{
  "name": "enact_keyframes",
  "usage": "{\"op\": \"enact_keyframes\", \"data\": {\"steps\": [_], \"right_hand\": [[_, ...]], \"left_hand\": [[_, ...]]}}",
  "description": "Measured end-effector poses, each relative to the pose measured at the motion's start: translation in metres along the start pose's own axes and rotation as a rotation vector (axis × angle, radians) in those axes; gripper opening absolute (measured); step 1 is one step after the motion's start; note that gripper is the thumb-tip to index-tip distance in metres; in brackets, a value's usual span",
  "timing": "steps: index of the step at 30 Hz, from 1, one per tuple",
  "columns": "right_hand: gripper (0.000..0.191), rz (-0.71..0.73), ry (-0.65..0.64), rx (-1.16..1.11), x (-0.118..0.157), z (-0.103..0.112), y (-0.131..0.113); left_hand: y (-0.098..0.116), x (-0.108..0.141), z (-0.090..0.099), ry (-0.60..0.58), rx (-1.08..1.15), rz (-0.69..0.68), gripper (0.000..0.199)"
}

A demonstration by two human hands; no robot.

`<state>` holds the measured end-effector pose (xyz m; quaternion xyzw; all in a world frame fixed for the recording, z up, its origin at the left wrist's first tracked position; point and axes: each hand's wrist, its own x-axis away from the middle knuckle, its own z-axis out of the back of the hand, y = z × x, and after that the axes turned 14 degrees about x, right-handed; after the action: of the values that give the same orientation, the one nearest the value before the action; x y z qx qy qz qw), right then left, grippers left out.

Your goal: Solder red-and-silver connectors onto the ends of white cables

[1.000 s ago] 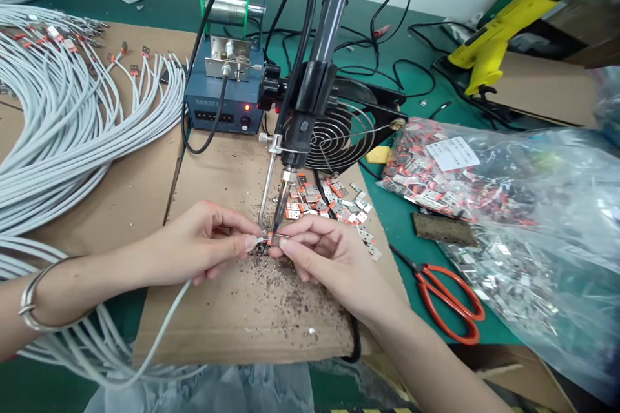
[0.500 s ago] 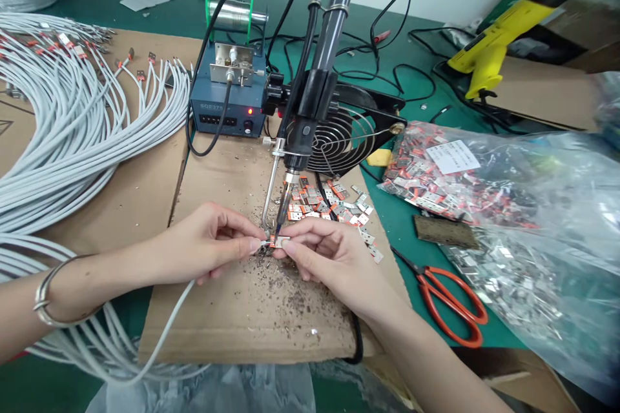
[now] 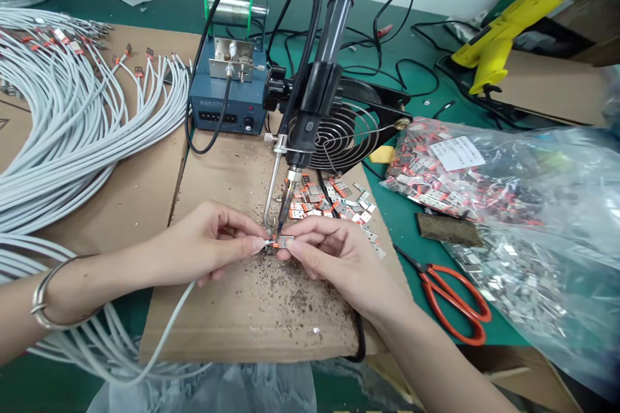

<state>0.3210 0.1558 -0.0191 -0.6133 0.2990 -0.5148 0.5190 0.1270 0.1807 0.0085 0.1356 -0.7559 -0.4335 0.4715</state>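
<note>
Pinched between thumb and forefinger of my left hand (image 3: 225, 244) is the end of a white cable (image 3: 169, 326), whose length hangs down below the hand. My right hand (image 3: 334, 255) is closed on a small USB connector (image 3: 283, 242), silver metal with an orange part at its left end. The cable end meets the connector's orange end, right under the tip of a soldering iron (image 3: 285, 206) clamped in a stand. Beside the tip, a thin bent metal guide tube (image 3: 270, 197) comes down near my left fingertips.
Loose connectors (image 3: 334, 197) lie behind my right hand. A blue solder feeder (image 3: 225, 103) carries a solder spool (image 3: 228, 8). Many white cables (image 3: 97, 122) fill the left side. On the right are red-handled scissors (image 3: 458, 303), bags of connector parts (image 3: 460, 174) and a fan (image 3: 346, 135).
The red light on the solder feeder has gone out. The view has shifted slightly; both hands keep hold of the cable and connector, and the connector looks slightly turned.
</note>
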Motion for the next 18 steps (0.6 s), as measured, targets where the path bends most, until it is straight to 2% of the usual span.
{"op": "enact_keyframes", "data": {"steps": [18], "right_hand": [[0.011,0.026,-0.022,0.000,0.0006,0.0018,0.0013]], "left_hand": [[-0.0012,0.0009,0.0001,0.023,-0.004,0.006,0.014]]}}
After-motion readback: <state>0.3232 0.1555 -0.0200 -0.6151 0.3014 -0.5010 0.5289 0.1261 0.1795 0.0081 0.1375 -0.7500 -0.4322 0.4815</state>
